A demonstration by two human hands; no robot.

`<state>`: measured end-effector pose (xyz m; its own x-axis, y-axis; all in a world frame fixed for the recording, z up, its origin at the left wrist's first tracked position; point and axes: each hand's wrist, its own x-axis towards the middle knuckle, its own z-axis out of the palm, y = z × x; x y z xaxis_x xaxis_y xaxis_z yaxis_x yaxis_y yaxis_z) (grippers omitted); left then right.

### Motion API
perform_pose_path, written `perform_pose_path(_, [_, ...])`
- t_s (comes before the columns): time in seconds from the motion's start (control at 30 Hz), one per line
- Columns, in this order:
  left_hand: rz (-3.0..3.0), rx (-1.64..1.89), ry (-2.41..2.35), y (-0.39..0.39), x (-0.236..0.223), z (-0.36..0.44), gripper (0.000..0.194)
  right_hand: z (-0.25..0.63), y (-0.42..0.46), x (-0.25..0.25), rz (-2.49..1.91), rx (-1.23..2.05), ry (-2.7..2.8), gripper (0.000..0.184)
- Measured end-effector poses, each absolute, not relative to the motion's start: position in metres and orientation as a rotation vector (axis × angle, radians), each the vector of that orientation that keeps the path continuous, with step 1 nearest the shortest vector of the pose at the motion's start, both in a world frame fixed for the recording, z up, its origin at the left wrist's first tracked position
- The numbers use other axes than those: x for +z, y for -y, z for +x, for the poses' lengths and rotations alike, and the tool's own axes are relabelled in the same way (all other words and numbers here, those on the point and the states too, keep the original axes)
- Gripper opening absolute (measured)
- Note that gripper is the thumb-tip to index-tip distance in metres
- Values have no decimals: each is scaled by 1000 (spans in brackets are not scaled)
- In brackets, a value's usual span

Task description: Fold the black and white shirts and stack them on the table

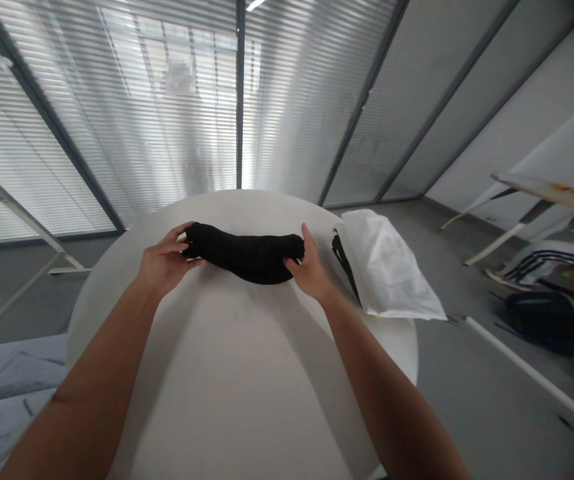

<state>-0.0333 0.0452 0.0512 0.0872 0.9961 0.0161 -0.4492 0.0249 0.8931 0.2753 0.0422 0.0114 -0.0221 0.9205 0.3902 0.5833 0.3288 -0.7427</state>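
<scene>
A rolled-up black cloth (244,255) lies in a sausage-like bundle across the far part of a round white table (227,217). My left hand (165,261) curls around the bundle's left end, with the fingers on its top. My right hand (307,268) grips the right end, its thumb standing up on the far side. The middle of the bundle is not covered by either hand. Nearest my right hand lies a folded white cloth (387,267), with a dark item with yellow marks (344,263) partly hidden under its left edge.
Near the table's right side, a long white rod (531,373) lies on the grey floor, beside a dark bag (549,321). A small table (547,190) stands beyond them. White frame legs (11,230) stand at the left, and slatted blinds cover the glass wall behind.
</scene>
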Motion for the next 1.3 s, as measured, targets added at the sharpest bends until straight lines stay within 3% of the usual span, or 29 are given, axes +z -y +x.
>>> perform_pose_path(0.13, [1074,1305,-812,-43,51,-34,62,274,-47,4,-1365,324,1664,70])
perform_pose_path(0.33, [1556,1246,-1329,-47,44,-38,61,266,-27,23,-1551,87,1828,41])
perform_pose_path(0.5, [2046,1112,-1710,-48,40,-36,46,251,-15,37,-1757,-178,1850,40])
perform_pose_path(0.67, [2139,1186,-1776,-50,37,-31,34,242,-10,38,-1617,-359,2123,38])
perform_pose_path(0.87, [2002,1266,-1819,-45,43,-26,36,234,-4,28,-1503,-302,2376,66])
perform_pose_path(1.07, [1991,1287,-1852,-39,49,-26,37,238,-8,36,-1501,-302,2339,33])
perform_pose_path(1.3, [1609,1408,-1631,-39,53,-25,35,242,-7,47,-1650,-238,2167,28])
